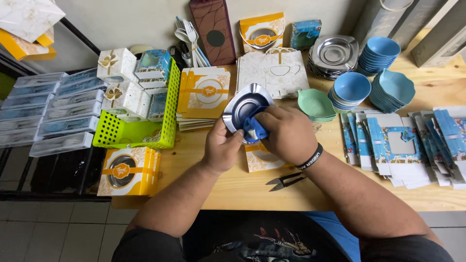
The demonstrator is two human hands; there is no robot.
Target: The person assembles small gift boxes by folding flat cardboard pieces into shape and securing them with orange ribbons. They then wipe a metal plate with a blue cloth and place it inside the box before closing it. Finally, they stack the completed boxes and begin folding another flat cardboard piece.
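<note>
My left hand (221, 148) grips the rim of a small steel dish (242, 109) near the middle of the frame, fingers curled shut around its edge, while my right hand (286, 133) presses a bunched blue cloth (254, 130) against the dish's lower side. By my judgement the wiping is in hand, not finished. A stack of steel dishes (334, 54) sits at upper right beside blue bowls (352, 89), seemingly unpacked. Flat blue cartons (403, 145) lie unfolded at right, and flat yellow cartons (203, 94) wait left of centre. The green basket (167, 121) at left holds several closed boxes. Small snips (285, 181) lie near my right wrist.
</note>
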